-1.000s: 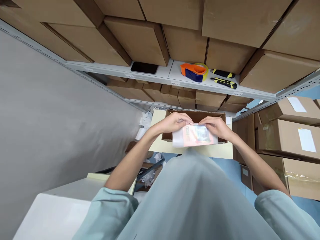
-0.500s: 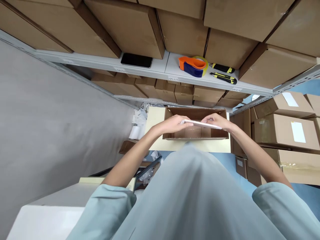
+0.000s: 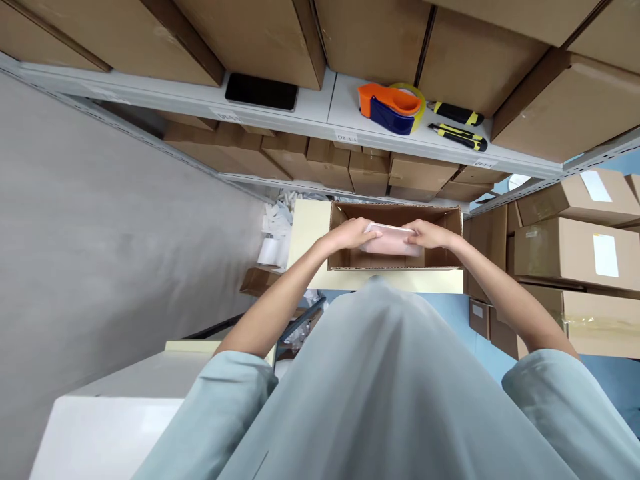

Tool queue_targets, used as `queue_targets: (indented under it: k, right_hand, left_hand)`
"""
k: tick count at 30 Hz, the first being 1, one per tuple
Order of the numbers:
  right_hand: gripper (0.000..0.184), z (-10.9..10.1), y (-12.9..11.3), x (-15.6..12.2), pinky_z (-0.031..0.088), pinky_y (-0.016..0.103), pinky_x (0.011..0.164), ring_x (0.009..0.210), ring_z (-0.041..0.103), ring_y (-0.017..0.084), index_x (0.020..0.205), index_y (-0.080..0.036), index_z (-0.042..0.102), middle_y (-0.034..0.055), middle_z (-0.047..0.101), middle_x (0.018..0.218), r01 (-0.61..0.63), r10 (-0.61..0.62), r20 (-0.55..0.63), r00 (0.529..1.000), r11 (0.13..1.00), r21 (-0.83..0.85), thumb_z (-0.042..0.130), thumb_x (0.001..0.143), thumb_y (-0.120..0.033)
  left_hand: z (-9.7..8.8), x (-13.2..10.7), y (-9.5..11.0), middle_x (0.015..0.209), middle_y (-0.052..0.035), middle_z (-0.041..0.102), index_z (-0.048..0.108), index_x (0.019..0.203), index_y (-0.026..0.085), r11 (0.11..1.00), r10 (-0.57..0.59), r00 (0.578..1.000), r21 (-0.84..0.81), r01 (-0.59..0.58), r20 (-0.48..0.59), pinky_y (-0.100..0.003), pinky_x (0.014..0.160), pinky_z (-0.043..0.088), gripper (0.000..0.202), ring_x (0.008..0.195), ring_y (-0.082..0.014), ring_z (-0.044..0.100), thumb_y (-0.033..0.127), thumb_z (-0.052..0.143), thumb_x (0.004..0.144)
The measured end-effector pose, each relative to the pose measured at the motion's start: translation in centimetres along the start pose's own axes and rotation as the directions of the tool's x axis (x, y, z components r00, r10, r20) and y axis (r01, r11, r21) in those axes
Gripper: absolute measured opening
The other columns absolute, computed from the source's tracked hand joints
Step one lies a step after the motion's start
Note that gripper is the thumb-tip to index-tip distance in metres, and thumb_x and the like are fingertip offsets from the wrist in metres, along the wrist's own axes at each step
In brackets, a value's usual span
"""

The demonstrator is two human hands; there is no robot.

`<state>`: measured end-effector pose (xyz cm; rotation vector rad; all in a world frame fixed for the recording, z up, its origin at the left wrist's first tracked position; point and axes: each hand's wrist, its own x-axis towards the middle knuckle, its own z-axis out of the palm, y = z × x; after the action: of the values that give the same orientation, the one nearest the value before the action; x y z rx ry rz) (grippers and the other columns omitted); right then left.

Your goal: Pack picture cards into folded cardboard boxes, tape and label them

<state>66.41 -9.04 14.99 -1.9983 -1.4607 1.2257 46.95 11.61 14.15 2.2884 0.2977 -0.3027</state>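
Cream tabletop point(image 3: 311, 230) under open carton point(image 3: 395, 213), gray wall point(image 3: 115, 233) left, shelving point(image 3: 313, 109) beyond.

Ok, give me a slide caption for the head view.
Left hand and right hand hold a pink packet over an open box.

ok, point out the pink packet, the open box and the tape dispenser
pink packet point(image 3: 391, 241), head view, middle of its visible face
open box point(image 3: 393, 213), head view, inner far wall
tape dispenser point(image 3: 393, 118), head view, dark blue body
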Motion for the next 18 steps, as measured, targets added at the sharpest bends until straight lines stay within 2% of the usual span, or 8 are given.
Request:
queue_targets:
  k: [2, 5, 8, 11, 13, 15, 18]
  right_hand:
    - [0.026, 0.1, 0.0, 1.0, 0.046, 0.023, 0.070, 0.085, 0.069, 0.019, 0.108, -0.013, 0.078, 0.0046, 0.080, 0.096, -0.058, 0.061, 0.024, 0.998, 0.993, -0.104, 0.063, 0.087, -0.017]
    - [0.032, 0.3, -0.4, 2.2, 0.047, 0.023, 0.069, 0.090, 0.072, 0.022, 0.114, -0.013, 0.078, 0.0078, 0.082, 0.103, -0.142, 0.163, 0.070, 0.984, 0.960, -0.242, 0.064, 0.085, -0.009]
    - [0.035, 0.7, -0.7, 3.3, 0.047, 0.023, 0.067, 0.095, 0.075, 0.024, 0.117, -0.013, 0.078, 0.0099, 0.083, 0.110, -0.216, 0.274, 0.115, 0.955, 0.906, -0.364, 0.066, 0.085, -0.006]
    - [0.038, 1.3, -1.0, 4.1, 0.049, 0.023, 0.068, 0.101, 0.077, 0.025, 0.123, -0.013, 0.078, 0.0106, 0.083, 0.116, -0.274, 0.361, 0.135, 0.923, 0.862, -0.427, 0.070, 0.087, -0.007]
    - [0.039, 1.8, -1.2, 4.6, 0.054, 0.023, 0.073, 0.105, 0.078, 0.026, 0.126, -0.015, 0.079, 0.0100, 0.083, 0.120, -0.296, 0.385, 0.129, 0.914, 0.848, -0.439, 0.074, 0.088, -0.010]
    - [0.042, 2.0, -1.4, 4.7, 0.057, 0.025, 0.082, 0.111, 0.078, 0.028, 0.130, -0.016, 0.078, 0.0108, 0.082, 0.125, -0.317, 0.402, 0.105, 0.910, 0.834, -0.452, 0.078, 0.089, -0.015]
    - [0.049, 1.7, -1.6, 3.7, 0.059, 0.034, 0.098, 0.125, 0.075, 0.035, 0.140, -0.011, 0.072, 0.0198, 0.077, 0.136, -0.367, 0.439, 0.037, 0.898, 0.792, -0.488, 0.079, 0.092, -0.019]
  left_hand:
    - [0.5, 1.1, -0.4, 0.095, -0.0082, 0.078, 0.071, 0.099, 0.018, 0.999, -0.047, 0.999, 0.011, 0.047, 0.006, -0.031, 0.078, 0.052, 0.027, 0.088, -0.0271, 0.072, 0.044, 0.064, 0.094]
    - [1.6, 2.4, -0.8, 0.101, -0.0076, 0.078, 0.071, 0.110, 0.017, 0.988, -0.157, 0.987, 0.005, 0.157, 0.030, -0.028, 0.073, 0.050, 0.027, 0.089, -0.0242, 0.072, 0.034, 0.070, 0.090]
    - [2.7, 3.3, -0.7, 0.102, -0.0061, 0.079, 0.071, 0.114, 0.017, 0.960, -0.279, 0.957, 0.060, 0.274, 0.084, -0.026, 0.070, 0.050, 0.028, 0.086, -0.0215, 0.073, 0.031, 0.074, 0.089]
    - [3.5, 3.9, -0.4, 0.102, -0.0067, 0.081, 0.073, 0.113, 0.017, 0.934, -0.349, 0.929, 0.122, 0.336, 0.120, -0.025, 0.071, 0.053, 0.027, 0.086, -0.0219, 0.076, 0.028, 0.076, 0.089]
    - [3.6, 4.2, -0.1, 0.105, -0.0093, 0.082, 0.075, 0.111, 0.017, 0.922, -0.372, 0.920, 0.158, 0.352, 0.121, -0.027, 0.078, 0.057, 0.026, 0.094, -0.0249, 0.079, 0.029, 0.078, 0.089]
    - [3.5, 4.2, 0.1, 0.118, -0.0134, 0.082, 0.075, 0.115, 0.017, 0.913, -0.385, 0.917, 0.190, 0.362, 0.104, -0.030, 0.091, 0.059, 0.033, 0.110, -0.0294, 0.079, 0.032, 0.083, 0.087]
    - [2.6, 3.1, 0.5, 0.142, -0.0194, 0.074, 0.071, 0.131, 0.017, 0.907, -0.379, 0.924, 0.220, 0.360, 0.047, -0.036, 0.110, 0.054, 0.048, 0.136, -0.0346, 0.070, 0.035, 0.085, 0.089]
